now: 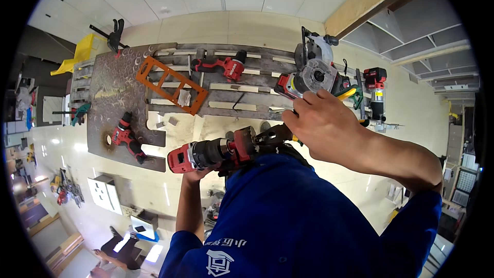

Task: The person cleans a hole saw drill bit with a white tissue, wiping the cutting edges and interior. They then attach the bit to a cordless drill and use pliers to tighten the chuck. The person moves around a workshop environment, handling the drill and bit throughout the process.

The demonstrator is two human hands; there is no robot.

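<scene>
In front of my chest is a red-and-black cordless drill, its red rear end pointing left. My left hand grips it from below, most of the fingers hidden behind the tool. A short red cylindrical piece sits at the drill's front end. From the right, my right hand reaches over with bent, closed fingers. Under it is a dark metal pliers-like tool with yellow-and-black handle parts, its jaws close to the red piece. Whether they touch it I cannot make out.
A slatted workbench carries an orange frame, a red-and-black power tool, a circular saw and another red tool. On the metal plate lies a red drill. A seated person is at lower left.
</scene>
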